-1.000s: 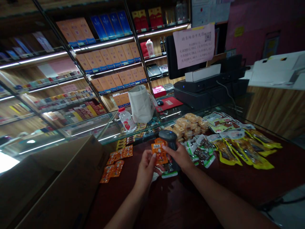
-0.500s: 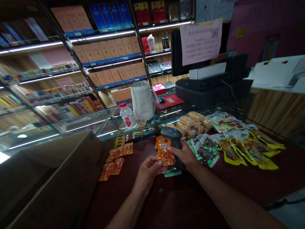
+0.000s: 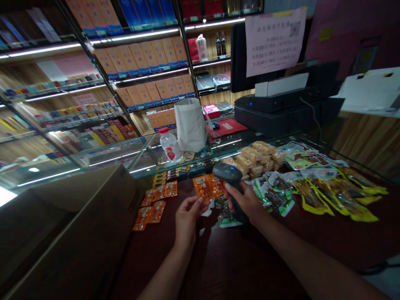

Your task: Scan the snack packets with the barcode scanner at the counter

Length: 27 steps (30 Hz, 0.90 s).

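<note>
My left hand (image 3: pixel 188 216) pinches the lower edge of a small orange snack packet (image 3: pixel 202 186), whose barcode label shows at its top. Wrapped around the handle of a dark grey barcode scanner (image 3: pixel 228 172) is my right hand (image 3: pixel 246 203). The scanner's head, with a small blue light, points left above the packet. Another orange packet (image 3: pixel 216 186) is directly behind, partly covered by the scanner. Beneath the scanner lies a green-edged clear packet (image 3: pixel 228 220). More orange packets (image 3: pixel 153 211) lie in rows to the left.
An open cardboard box (image 3: pixel 93 221) stands at the left. Wrapped pastries (image 3: pixel 254 160), green-edged packets (image 3: pixel 278 193) and yellow-edged packs (image 3: pixel 331 196) cover the right. Behind are a glass counter with a red-capped bottle (image 3: pixel 170 146), a white bag (image 3: pixel 191 127) and a monitor (image 3: pixel 238 62).
My left hand has shifted slightly left and up with the orange packet, which now sits left of the scanner instead of under its head. The camera view has also shifted a little.
</note>
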Available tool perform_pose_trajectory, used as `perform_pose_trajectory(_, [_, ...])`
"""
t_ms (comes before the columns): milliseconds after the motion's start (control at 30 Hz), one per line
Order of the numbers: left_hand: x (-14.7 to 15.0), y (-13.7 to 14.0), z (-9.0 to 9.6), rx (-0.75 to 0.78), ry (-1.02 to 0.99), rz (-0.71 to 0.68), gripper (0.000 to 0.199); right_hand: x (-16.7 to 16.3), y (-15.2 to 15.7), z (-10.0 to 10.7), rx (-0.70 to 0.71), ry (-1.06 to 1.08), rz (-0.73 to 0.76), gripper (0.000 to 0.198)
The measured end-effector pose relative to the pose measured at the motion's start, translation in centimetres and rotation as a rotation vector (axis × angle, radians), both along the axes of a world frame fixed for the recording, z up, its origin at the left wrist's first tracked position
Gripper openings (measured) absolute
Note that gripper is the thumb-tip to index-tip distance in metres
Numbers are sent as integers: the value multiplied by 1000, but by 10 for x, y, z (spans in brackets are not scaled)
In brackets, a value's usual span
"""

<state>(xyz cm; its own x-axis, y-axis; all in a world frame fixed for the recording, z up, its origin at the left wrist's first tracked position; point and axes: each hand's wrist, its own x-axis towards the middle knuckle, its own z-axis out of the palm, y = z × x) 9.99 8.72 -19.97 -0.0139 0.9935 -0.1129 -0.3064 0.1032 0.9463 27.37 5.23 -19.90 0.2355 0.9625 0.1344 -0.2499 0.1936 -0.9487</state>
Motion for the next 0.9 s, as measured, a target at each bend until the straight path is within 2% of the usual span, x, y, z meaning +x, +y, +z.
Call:
perform_pose_trajectory(400, [-11, 18, -19, 93, 66, 135, 31, -12, -10, 1, -35, -132, 176, 38])
perform_pose_trajectory(900, [-11, 19, -19, 124, 119, 138, 31, -11, -11, -1, -41, -162, 232, 40])
